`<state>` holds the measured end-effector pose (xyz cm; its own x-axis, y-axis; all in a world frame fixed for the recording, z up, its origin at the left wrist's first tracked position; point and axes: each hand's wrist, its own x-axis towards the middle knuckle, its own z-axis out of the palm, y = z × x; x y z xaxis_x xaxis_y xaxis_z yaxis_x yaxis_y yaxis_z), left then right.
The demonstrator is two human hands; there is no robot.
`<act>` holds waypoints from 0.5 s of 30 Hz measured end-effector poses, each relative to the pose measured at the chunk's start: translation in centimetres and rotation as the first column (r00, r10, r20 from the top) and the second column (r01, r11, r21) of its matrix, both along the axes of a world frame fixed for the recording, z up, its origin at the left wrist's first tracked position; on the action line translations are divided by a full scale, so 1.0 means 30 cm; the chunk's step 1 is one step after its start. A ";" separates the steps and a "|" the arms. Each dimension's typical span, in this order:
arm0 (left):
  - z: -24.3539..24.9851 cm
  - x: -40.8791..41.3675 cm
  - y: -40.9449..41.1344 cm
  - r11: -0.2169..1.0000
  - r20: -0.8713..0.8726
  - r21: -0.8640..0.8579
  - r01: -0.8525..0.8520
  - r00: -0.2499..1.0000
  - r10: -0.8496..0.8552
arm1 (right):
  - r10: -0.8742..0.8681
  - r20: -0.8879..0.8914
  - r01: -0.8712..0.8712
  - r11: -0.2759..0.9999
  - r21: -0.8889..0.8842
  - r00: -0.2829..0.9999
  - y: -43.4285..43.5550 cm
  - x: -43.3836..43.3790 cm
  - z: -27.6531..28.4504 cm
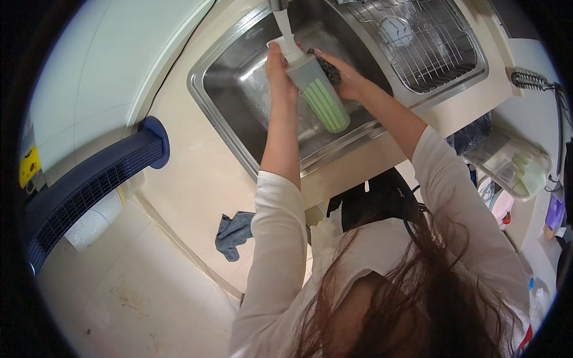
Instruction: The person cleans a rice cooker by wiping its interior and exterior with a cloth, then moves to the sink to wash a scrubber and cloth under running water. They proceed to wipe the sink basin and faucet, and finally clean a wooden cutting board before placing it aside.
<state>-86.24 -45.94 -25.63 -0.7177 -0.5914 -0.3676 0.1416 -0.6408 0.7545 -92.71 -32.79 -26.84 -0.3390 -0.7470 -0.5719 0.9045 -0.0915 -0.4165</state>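
Observation:
My left hand (282,74) grips the white top of a translucent plastic bottle (318,91) with a green, ribbed lower part. The bottle is tilted over the steel sink (224,121), its base towards me. From the faucet (277,4), a stream of water (283,24) runs onto the white top. My right hand (347,78) is on the other side of the bottle, holding a dark, mesh-like scrubber (330,70) near its upper side. The bottle partly hides both hands' fingers.
A wire dish rack (429,49) sits over the drainboard to the right of the basin. On the counter at left lies a grey cloth (235,235). A long navy slatted appliance (98,174) extends along the left, above a white roll (96,219). Beyond my right arm is a clear plastic container (492,152).

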 end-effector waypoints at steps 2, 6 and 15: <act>-0.022 -0.024 0.023 0.985 0.152 -0.147 -0.090 0.982 0.113 | -0.056 -0.019 0.058 0.991 0.119 0.998 -0.033 0.012 0.004; -0.005 -0.046 0.154 0.832 0.283 -0.517 -0.201 0.877 0.388 | -0.200 -0.311 0.305 0.889 0.341 0.929 -0.082 0.039 -0.058; -0.048 0.013 0.059 0.925 0.134 -0.239 -0.296 0.933 0.333 | 0.086 -0.805 0.314 0.892 0.324 0.587 -0.088 0.137 -0.006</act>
